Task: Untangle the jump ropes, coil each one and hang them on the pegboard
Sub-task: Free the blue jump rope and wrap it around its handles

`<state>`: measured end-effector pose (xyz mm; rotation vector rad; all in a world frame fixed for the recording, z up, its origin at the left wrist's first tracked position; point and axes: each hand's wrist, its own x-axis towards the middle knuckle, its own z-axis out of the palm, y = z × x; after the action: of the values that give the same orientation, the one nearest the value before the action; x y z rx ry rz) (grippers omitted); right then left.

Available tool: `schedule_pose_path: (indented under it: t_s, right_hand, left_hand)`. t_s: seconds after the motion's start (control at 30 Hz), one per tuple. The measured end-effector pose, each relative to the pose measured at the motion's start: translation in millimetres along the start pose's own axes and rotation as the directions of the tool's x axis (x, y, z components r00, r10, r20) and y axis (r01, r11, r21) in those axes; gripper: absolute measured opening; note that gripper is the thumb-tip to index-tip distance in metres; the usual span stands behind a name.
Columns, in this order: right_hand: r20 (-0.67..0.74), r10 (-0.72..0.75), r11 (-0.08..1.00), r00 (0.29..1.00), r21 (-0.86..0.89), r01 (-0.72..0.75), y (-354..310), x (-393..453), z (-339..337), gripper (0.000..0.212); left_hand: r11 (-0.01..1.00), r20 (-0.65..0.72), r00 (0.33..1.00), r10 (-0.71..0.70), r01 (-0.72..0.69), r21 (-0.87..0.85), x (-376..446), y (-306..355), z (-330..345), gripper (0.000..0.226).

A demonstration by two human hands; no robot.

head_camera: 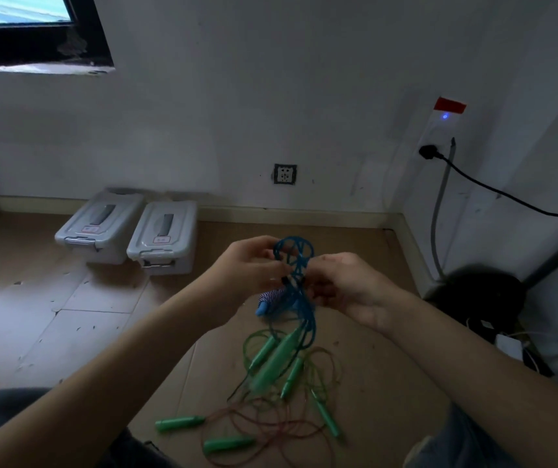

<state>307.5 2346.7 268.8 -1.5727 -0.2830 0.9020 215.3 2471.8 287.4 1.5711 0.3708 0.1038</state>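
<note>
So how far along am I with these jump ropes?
Early on. Nothing looks hung, and no pegboard is in view. Both hands, left and right, are working the blue rope. The green-handled ropes still lie tangled on the floor.

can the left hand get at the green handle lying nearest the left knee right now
Probably not yet: the left hand is up gripping the blue rope. The green handle lies uncovered on the floor.
</note>
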Motion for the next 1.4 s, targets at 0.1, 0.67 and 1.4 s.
schedule_pose_path:
  t_s: [0.1,0.67,1.4]
  right_hand:
    - [-0.132,-0.018,0.994,0.991,0.104,0.032,-8.3,2.9,-9.6,0.017]
    - [0.019,-0.141,0.99,0.99,0.021,0.141,-37.3,-4.8,-48.5,0.027]
    - [0.171,-0.274,0.474,0.946,-0.832,0.288,7.7,15.9,-16.1,0.021]
  left_hand:
    - [0.926,0.105,0.984,-0.144,0.171,-0.335,2.1,4.8,-8.4,0.022]
    - [-0.134,-0.095,0.992,0.081,0.105,0.985,23.9,-58.5,-73.2,0.025]
    - [0.915,0.186,0.978,0.092,-0.01,-0.403,1.7,22.2,-42.7,0.023]
